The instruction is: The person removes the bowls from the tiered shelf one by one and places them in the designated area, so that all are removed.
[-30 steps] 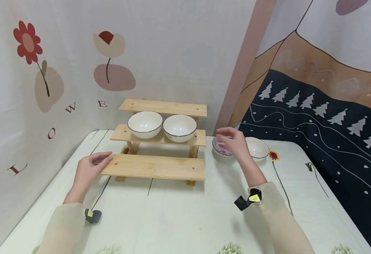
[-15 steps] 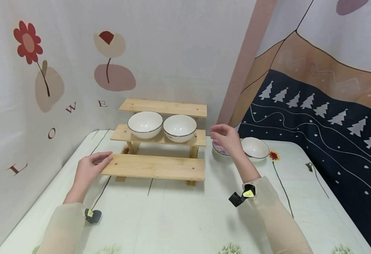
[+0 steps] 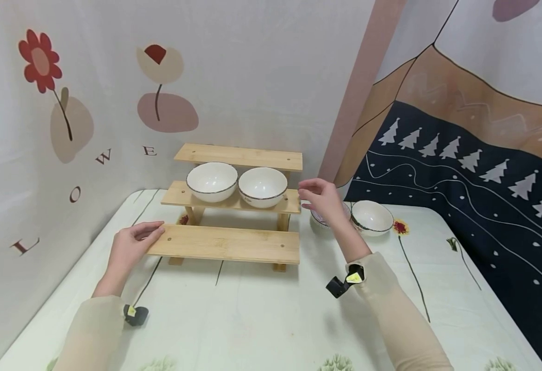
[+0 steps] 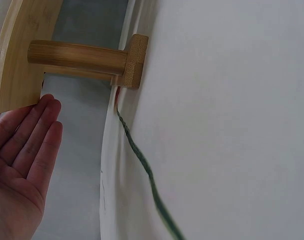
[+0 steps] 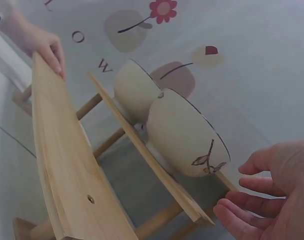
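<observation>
A three-tier wooden stepped rack point(image 3: 224, 245) stands on the cloth-covered table. My left hand point(image 3: 134, 247) holds the left end of its lowest board, thumb at the upper edge; in the left wrist view the other fingers point(image 4: 39, 145) extend beside the board's end. Two white bowls point(image 3: 212, 181) with dark rims sit side by side on the middle board, the right one point(image 5: 184, 132) showing a leaf pattern outside. My right hand point(image 3: 324, 202), fingers loosely bent with nothing in them, hovers by the right end of that board, near the right bowl.
Right of the rack, a purple-patterned bowl point(image 3: 319, 219), partly hidden by my right hand, and a white bowl point(image 3: 372, 217) stand on the table. The top board point(image 3: 238, 156) stands close to the printed back curtain point(image 3: 261, 77). A dark curtain point(image 3: 438, 170) borders the right side.
My right hand has moved left from above the purple-patterned bowl to the right end of the middle board. The left hand, the rack and the bowls have stayed in place.
</observation>
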### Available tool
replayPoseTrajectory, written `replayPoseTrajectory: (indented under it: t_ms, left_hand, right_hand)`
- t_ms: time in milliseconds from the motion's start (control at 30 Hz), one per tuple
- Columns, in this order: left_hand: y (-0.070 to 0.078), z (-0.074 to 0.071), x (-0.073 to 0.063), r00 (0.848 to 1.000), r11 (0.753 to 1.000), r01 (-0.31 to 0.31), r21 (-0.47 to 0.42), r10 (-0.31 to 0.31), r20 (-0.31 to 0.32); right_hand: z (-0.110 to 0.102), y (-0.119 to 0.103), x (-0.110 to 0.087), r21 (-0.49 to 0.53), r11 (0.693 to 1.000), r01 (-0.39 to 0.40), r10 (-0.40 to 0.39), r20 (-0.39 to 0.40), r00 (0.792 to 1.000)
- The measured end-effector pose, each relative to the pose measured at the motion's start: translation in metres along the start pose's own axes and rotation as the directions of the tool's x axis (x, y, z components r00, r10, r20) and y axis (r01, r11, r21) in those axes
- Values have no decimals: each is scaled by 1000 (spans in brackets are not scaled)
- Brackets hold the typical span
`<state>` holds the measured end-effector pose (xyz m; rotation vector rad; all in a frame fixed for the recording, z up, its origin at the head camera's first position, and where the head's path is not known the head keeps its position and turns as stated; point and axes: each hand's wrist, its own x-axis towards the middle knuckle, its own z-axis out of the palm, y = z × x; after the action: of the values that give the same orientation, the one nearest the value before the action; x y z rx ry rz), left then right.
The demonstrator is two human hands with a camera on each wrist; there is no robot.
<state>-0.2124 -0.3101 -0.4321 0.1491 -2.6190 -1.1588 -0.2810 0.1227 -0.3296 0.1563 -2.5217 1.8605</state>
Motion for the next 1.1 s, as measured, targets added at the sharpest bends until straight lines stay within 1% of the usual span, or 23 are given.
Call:
replayPoseTrajectory:
  t_ms: [267,500,633,1100]
  left_hand:
    - [3,0,-2,1000,1000,-1,-8,1,4]
    - [3,0,-2,1000,1000,7,-11,-7,11]
    - [3,0,-3,1000,1000,5,-14,-5,10]
    - [3,0,-3,1000,1000,10,-10,-10,7]
  right_hand:
    - [7,-3,2,-5,1000,6,-6,26,1000]
    - [13,-7,2,40,999,0,-1,41,999]
    - [16,-7,2,49,999,-14,12,42,999]
    - [24,-11,4,56,998,-22,20,44,999]
